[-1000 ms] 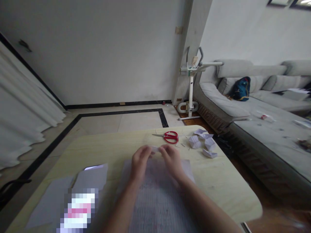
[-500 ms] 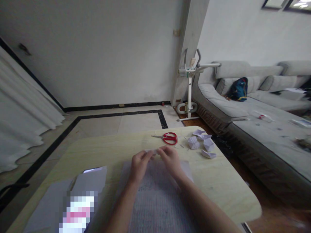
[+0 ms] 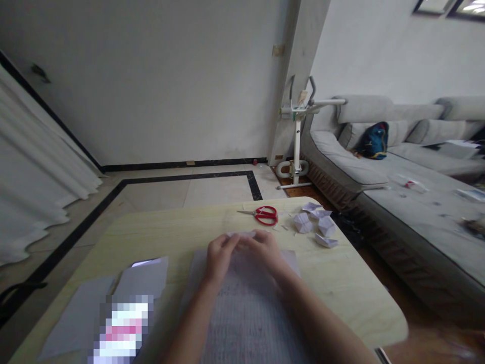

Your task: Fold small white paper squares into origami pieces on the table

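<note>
Both my hands meet over the far end of a large printed or written sheet (image 3: 242,318) on the wooden table. A small piece of white paper (image 3: 242,234) is pinched between them, its upper edge showing above the fingers. My left hand (image 3: 221,255) is closed on its left end with thumb and fingers. On the other side my right hand (image 3: 265,252) grips it too, fingers bent and close to the left fingertips. Most of the paper is hidden by the fingers. Just beyond the right hand lie red-handled scissors (image 3: 263,214), blades pointing left.
Several folded paper pieces (image 3: 303,223) and small scraps sit at the table's (image 3: 364,298) far right corner. At the left are white paper sheets (image 3: 79,316) and a device with a lit, pixelated screen (image 3: 121,331). A grey sofa (image 3: 424,222) stands to the right, with exercise equipment (image 3: 297,136) behind.
My right fingers have shifted slightly left along the small paper, closer to the left hand, and more of its upper edge shows. The view has moved a little.
</note>
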Available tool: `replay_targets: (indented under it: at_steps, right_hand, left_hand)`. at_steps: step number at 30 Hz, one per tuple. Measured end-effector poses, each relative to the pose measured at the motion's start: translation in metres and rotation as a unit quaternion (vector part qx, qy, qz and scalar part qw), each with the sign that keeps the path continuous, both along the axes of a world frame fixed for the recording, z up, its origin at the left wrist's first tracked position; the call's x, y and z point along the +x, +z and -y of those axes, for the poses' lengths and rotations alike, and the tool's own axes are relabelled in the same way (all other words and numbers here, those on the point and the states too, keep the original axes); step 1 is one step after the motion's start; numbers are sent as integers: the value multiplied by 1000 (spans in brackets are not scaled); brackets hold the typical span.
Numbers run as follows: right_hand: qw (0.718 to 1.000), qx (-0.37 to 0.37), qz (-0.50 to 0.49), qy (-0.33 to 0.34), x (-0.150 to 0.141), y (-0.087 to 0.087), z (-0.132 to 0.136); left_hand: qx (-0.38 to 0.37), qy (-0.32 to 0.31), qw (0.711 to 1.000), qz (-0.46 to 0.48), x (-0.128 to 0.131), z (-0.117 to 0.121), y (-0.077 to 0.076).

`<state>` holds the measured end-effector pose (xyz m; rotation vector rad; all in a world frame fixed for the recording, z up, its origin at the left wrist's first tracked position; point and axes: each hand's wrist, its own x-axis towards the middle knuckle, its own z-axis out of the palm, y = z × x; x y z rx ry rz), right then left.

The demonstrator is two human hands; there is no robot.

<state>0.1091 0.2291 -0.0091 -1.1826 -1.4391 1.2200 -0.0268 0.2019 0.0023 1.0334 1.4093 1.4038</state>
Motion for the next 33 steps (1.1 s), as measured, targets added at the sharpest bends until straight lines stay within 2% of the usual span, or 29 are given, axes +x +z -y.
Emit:
replay_targets:
  at_steps: [3,7,12,19,24,33]
  right_hand:
    - [998,-25,-50,39,-1,-2,0]
    - [997,-22,-70,31,-4,-3,0]
    - [999,17,-31,15,-6,-1,-1]
    - [998,-30,-53,14,-3,-7,-2]
    - [999,-8,-40,23,-2,-4,0]
    - [997,-36,-61,2,2,-4,-1]
  left_hand:
    - [-8,-12,999,46,1,0,-1]
    - [-37,-44,992,113,0,1,-1]
    - [-24,-28,999,29,-3,0,-1]
    - [-33,-28,998,50,-2,1,0]
    - [-10,-20,1000,9,-5,1,4]
    - [-7,-47,999,24,-9,-1,-11]
